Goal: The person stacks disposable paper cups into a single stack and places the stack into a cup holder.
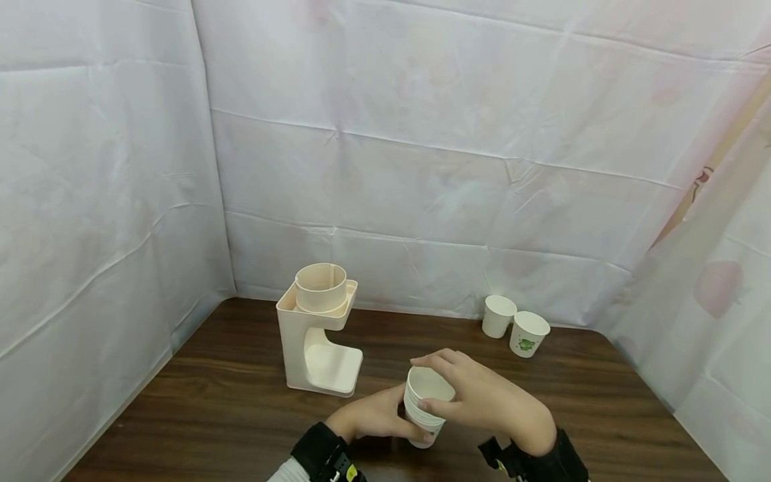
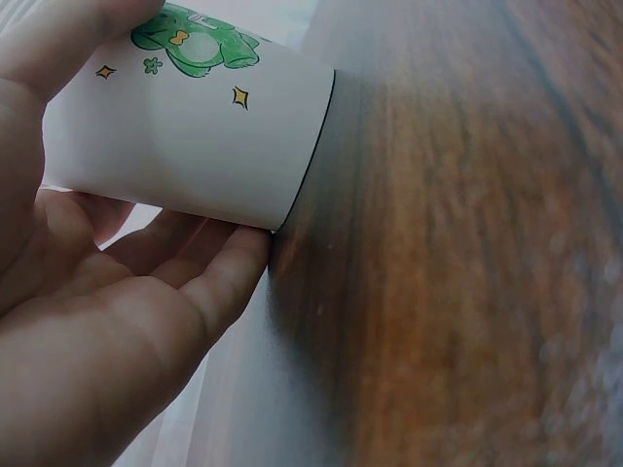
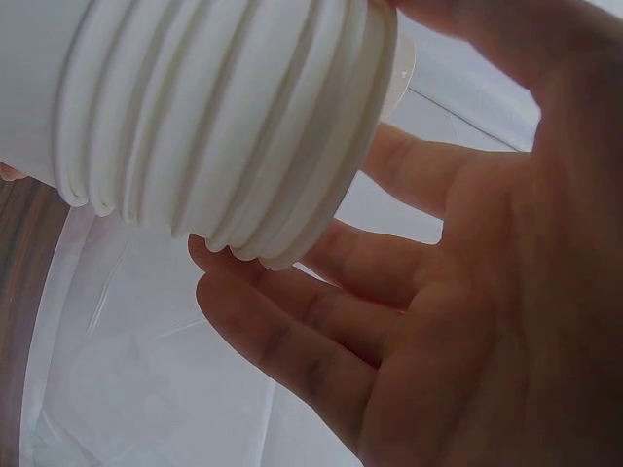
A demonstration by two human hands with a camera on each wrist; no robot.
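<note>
Head view shows a stack of paper cups (image 1: 425, 403) low in the middle of the frame, just above the brown table (image 1: 229, 408). The left hand (image 1: 376, 416) curls its fingers around the bottom of the stack, and the right hand (image 1: 482, 395) wraps its fingers and thumb around the rims at the top. A cream cup holder (image 1: 318, 328) stands to the left of the middle, two loose cups (image 1: 513, 325) sit side by side at the right near the back, and white cloth walls (image 1: 421, 147) hang all around.
</note>
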